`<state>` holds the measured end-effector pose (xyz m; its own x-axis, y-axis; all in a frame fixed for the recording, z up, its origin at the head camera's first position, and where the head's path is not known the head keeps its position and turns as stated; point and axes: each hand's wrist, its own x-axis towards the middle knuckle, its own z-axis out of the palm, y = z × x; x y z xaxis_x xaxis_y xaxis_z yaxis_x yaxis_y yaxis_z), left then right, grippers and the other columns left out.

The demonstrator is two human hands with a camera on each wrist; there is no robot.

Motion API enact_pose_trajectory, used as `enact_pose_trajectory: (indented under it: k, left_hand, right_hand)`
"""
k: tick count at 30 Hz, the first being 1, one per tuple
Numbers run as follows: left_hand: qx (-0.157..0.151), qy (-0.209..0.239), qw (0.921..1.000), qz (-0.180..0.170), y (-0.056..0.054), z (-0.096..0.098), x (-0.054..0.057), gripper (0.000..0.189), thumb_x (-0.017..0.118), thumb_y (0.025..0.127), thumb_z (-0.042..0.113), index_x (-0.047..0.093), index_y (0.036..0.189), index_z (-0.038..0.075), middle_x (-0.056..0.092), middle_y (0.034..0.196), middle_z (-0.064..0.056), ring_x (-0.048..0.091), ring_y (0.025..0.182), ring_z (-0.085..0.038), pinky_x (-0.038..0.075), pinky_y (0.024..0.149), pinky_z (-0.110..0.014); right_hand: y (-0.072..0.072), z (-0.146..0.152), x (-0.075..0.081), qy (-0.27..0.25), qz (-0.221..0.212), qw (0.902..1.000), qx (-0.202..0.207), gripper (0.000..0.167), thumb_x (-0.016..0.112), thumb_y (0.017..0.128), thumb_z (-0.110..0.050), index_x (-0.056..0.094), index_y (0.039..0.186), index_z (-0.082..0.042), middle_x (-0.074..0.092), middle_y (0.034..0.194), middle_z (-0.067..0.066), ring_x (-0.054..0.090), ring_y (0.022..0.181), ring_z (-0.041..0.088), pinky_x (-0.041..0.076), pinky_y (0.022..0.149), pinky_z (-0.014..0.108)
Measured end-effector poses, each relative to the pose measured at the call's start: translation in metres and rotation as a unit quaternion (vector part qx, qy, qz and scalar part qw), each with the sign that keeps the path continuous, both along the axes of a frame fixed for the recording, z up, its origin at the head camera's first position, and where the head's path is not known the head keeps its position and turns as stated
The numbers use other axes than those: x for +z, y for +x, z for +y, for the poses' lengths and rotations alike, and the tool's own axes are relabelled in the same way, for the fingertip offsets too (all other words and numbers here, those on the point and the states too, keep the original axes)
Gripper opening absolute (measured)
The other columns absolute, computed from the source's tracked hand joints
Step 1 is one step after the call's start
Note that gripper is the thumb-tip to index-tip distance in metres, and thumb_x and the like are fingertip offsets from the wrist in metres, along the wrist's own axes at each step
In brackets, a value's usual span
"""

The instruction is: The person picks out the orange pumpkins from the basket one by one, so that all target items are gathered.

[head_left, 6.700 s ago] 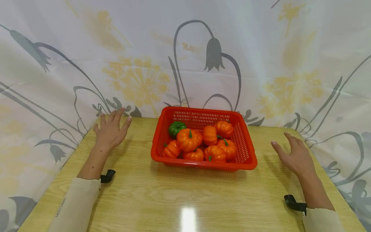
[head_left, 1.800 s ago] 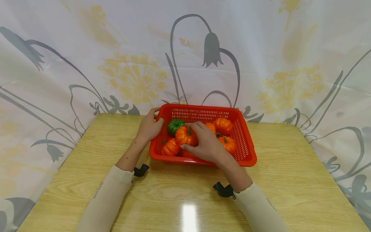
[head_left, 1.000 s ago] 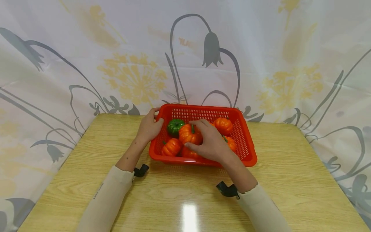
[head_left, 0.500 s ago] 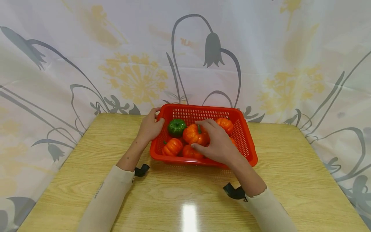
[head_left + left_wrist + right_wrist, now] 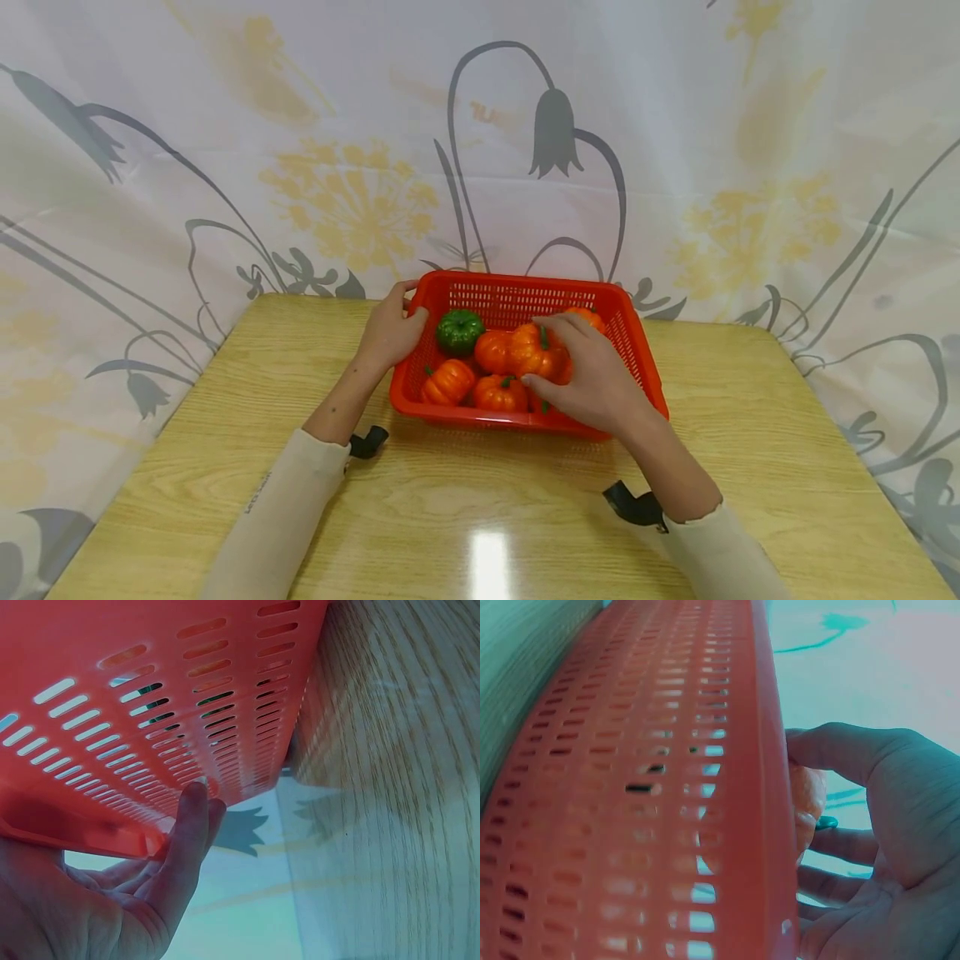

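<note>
Right grip (image 5: 591,375): we grasp the large orange pumpkin (image 5: 532,354).
Left grip (image 5: 392,330): we hold the basket (image 5: 450,412) by its left end.
Pumpkin: over the basket's middle; we're apparently picking it out.
Basket: next move likely calls for clearing it.

Light wooden table (image 5: 427,517), flower-printed backdrop (image 5: 660,125)

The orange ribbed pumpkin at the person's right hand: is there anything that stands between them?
Nothing visible does: the right hand holds the orange ribbed pumpkin directly. The dark green ribbed pumpkin lies farther left, in the red perforated plastic basket.
</note>
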<state>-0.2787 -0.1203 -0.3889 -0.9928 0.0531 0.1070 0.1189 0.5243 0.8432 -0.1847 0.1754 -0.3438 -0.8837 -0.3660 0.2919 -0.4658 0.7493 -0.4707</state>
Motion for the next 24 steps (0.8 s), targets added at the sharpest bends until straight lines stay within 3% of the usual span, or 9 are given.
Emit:
enact_pose_trajectory:
  k: [8, 24]
  left_hand:
    - [0.004, 0.001, 1.0000, 0.003, -0.002, 0.001, -0.001, 0.058, 0.050, 0.104, 0.023, 0.043, 0.160, 0.011, 0.066, 0.121, -0.016, 0.072, 0.095, -0.033, 0.064, 0.076, -0.045]
    - [0.001, -0.007, 1.0000, 0.004, -0.001, 0.000, 0.000, 0.058, 0.049, 0.104, 0.023, 0.043, 0.160, 0.011, 0.066, 0.122, -0.018, 0.072, 0.094, -0.034, 0.063, 0.076, -0.045]
  right_hand:
    - [0.005, 0.020, 0.006, -0.005, 0.032, 0.9995, -0.001, 0.073, 0.090, 0.085, -0.026, 0.058, 0.147, -0.007, 0.057, 0.143, 0.008, 0.058, 0.120, 0.028, 0.056, 0.098, 0.048]
    - [0.005, 0.053, 0.024, -0.016, 0.047, 0.9979, -0.042, 0.069, 0.086, 0.088, -0.018, 0.056, 0.149, -0.005, 0.058, 0.139, 0.016, 0.058, 0.121, 0.039, 0.052, 0.101, 0.061]
